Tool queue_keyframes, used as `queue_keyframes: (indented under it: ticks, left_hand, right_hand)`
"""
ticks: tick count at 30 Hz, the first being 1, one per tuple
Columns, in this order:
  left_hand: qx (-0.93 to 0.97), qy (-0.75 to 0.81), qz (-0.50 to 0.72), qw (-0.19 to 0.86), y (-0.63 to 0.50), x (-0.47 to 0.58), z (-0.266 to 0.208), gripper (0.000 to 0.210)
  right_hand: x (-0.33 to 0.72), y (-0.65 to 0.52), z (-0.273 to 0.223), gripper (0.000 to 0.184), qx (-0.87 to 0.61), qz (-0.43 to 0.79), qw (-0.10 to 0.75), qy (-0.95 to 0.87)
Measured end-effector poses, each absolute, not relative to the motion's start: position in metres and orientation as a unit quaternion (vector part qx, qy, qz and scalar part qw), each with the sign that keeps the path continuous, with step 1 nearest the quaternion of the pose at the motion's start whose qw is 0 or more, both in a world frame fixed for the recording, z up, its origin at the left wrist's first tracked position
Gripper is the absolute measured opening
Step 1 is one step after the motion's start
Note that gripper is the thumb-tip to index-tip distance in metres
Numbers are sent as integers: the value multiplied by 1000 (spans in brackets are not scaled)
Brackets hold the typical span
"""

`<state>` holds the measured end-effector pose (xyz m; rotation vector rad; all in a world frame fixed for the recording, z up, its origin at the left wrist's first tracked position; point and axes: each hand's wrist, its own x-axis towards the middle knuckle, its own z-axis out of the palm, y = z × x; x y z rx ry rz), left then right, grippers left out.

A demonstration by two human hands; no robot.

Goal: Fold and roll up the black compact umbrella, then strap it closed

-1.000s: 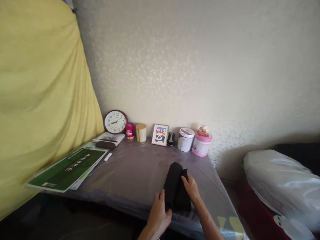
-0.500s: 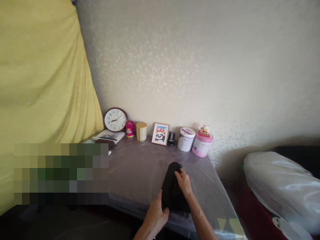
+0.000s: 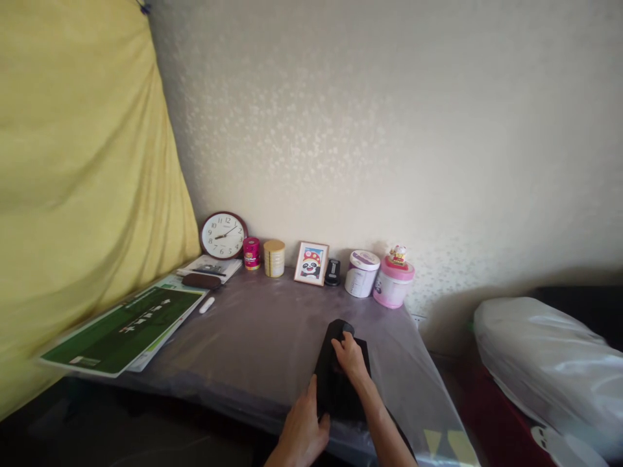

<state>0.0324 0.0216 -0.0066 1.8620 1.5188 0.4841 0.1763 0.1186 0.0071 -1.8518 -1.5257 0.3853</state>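
Observation:
A black bag (image 3: 325, 373) lies at the near edge of the table, below the middle of the head view. My left hand (image 3: 304, 421) grips its lower left edge, thumb and fingers closed round it. Near the bag's top, my right hand (image 3: 351, 359) has its fingers closed on the black material. What exactly the right fingers pinch is too dark to make out. A dark strap-like strip runs beside my right forearm, which covers part of the bag.
Along the wall stand a clock (image 3: 224, 235), a pink can (image 3: 252, 253), a yellow-lidded can (image 3: 274, 259), a panda picture frame (image 3: 311, 263) and two tubs (image 3: 362, 275). Left lie a green booklet (image 3: 126, 327), a brown case (image 3: 201, 281) and a white object (image 3: 207, 305).
My right hand has shifted slightly left and down over the bag, and more of the bag's right side shows. The left hand keeps its hold. The pixelated patch at left is gone.

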Motion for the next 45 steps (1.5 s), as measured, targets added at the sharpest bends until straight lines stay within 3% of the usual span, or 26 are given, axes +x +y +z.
queue_keyframes:
  ticks: [4, 11, 18, 27, 34, 40, 45]
  left_hand:
    - [718, 594, 159, 326, 20, 32, -4, 69]
    - [729, 597, 142, 305, 19, 34, -3, 68]
    - [729, 605, 130, 291, 18, 35, -2, 65]
    - [718, 628, 124, 273, 16, 35, -1, 59]
    - [733, 606, 151, 269, 16, 30, -4, 56]
    - [737, 601, 143, 274, 15, 21, 1, 58]
    - [769, 588, 180, 173, 9, 26, 16, 48]
  right_hand:
    - [173, 113, 15, 34, -720, 197, 324, -582]
    - [170, 102, 21, 30, -648, 294, 357, -605]
    - [164, 91, 19, 23, -608, 195, 352, -684]
    - [165, 74, 21, 25, -558, 261, 343, -709]
    - [173, 82, 15, 34, -525, 386, 325, -686]
    - [173, 83, 17, 32, -530, 361, 322, -697]
    - [172, 82, 19, 27, -534, 383, 329, -678]
